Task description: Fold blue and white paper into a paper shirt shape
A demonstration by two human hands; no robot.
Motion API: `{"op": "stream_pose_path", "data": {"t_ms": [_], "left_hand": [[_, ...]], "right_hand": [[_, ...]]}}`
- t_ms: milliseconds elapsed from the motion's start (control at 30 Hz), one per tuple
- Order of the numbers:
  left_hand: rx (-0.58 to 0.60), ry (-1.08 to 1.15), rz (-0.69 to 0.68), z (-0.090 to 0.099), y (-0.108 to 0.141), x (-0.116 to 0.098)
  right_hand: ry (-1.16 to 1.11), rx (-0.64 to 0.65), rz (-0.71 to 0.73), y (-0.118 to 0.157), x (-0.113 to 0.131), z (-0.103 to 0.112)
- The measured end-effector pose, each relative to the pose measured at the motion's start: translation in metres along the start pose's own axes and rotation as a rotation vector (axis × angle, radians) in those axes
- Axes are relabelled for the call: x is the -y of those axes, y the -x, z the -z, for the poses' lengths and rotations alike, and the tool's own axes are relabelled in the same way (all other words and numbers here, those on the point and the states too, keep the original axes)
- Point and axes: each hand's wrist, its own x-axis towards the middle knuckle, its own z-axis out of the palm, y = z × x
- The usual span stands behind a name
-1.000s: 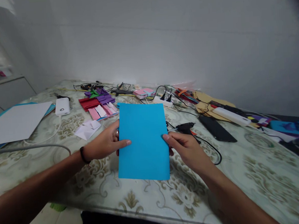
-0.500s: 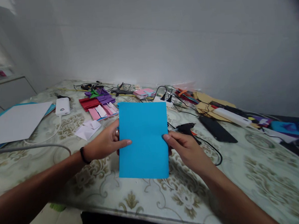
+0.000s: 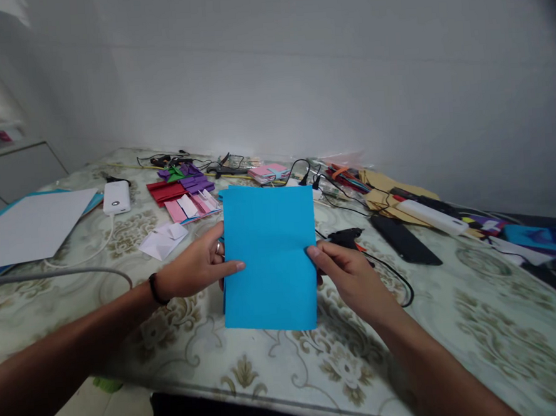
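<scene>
Between my hands, a folded sheet of blue paper (image 3: pixel 271 265) is held up above the table, facing me; a second layer peeks out at its left and top edges. My left hand (image 3: pixel 201 260) grips the left edge, thumb flat on the front and fingers behind. At the right edge, my right hand (image 3: pixel 345 276) pinches the paper with thumb in front, its other fingers partly hidden. A black glue gun (image 3: pixel 346 236) lies just beyond my right hand. Folded white paper (image 3: pixel 163 240) rests past my left wrist.
White sheets (image 3: pixel 34 226) over blue ones and a white power bank (image 3: pixel 116 198) lie left. Red folded paper (image 3: pixel 166 193), purple and pink pieces sit behind. A black phone (image 3: pixel 405 241), brown card (image 3: pixel 394 194) and cables are right. The patterned tablecloth (image 3: pixel 456 348) covers the table.
The blue paper has shifted slightly right and up, and its rear layer now shows more at the left edge. Both hands keep their hold.
</scene>
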Motion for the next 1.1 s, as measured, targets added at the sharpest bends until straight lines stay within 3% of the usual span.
{"op": "stream_pose_path", "data": {"t_ms": [433,633,867,1100], "left_hand": [[-0.066,-0.043,-0.025,0.000,-0.002,-0.007],[-0.254,0.094,-0.051,0.004,-0.005,-0.007],[-0.394,-0.103,-0.063,0.008,-0.005,-0.011],[-0.412,-0.168,-0.079,0.010,-0.005,-0.009]], "right_hand": [[0.033,0.083,-0.038,0.001,0.006,0.000],[-0.001,0.197,-0.085,0.001,0.008,-0.002],[0.030,0.244,-0.082,0.000,0.010,-0.003],[0.072,0.228,-0.034,0.001,0.011,-0.004]]}}
